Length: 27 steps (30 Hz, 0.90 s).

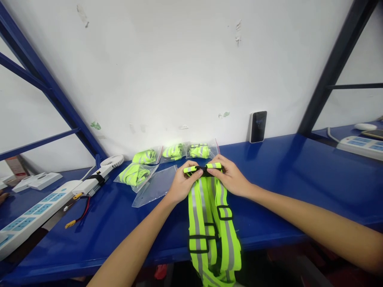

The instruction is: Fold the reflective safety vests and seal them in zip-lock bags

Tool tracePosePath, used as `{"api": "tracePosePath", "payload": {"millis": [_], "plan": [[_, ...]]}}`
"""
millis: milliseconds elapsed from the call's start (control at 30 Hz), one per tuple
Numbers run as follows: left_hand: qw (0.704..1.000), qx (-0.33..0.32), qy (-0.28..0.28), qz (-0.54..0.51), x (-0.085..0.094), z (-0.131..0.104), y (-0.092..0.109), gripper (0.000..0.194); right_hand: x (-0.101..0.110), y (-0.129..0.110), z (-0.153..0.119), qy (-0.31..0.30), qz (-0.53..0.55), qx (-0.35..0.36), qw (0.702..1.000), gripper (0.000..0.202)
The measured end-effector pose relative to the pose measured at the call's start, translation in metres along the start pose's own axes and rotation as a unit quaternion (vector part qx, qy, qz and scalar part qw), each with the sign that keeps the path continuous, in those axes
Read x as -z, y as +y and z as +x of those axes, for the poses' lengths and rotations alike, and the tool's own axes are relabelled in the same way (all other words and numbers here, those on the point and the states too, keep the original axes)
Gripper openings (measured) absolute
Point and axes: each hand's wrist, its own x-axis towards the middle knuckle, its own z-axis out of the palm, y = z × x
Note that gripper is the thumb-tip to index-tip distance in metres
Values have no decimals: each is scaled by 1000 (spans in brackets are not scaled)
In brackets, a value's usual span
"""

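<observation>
Both my hands pinch the upper end of a fluorescent yellow-green reflective vest [196,207] made of straps with silver stripes. My left hand [183,181] grips it on the left side of a small black piece, and my right hand [231,175] grips it on the right side. From my hands the straps hang down over the table's front edge, with black slide buckles [225,213] on them. Left of my left hand lies a flat clear plastic bag [155,187].
Several bagged reflective vests [173,151] lie along the wall. A white fan [113,160], power strip [38,211] and wires with yellow connectors [71,224] are at left. A dark-screened device [258,126] leans on the wall at the back right of the blue table [287,175].
</observation>
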Motion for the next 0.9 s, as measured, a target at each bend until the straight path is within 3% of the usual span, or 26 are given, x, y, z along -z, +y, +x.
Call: {"api": "tracePosePath", "payload": {"millis": [100, 200, 300, 367, 500, 633, 733, 800, 900], "plan": [[1000, -4, -10, -8, -1, 2, 4, 23, 2, 0, -1, -6, 18, -4, 1000, 24], [999, -14, 36, -16, 1, 5, 14, 22, 2, 0, -1, 15, 124, -57, 991, 38], [994, -47, 94, -31, 8, 13, 28, 25, 0, 1, 2, 80, 274, -163, 944, 45], [989, -76, 121, -44, 14, 21, 38, 26, 1, 1, 4, 80, 333, -220, 913, 46], [972, -125, 180, -89, 26, 37, 50, 30, 6, -2, 1, -86, 391, -271, 875, 44], [948, -130, 240, -164, 39, 47, 55, 33, 8, -4, -6, -269, 432, -291, 810, 47], [932, -145, 268, -198, 50, 51, 57, 34, 3, -6, -8, -340, 396, -272, 809, 41], [924, -159, 284, -201, 57, 52, 58, 34, -3, -9, -8, -316, 373, -274, 828, 28], [916, -164, 317, -183, 65, 51, 56, 37, -10, -14, -7, -208, 401, -313, 835, 12]]}}
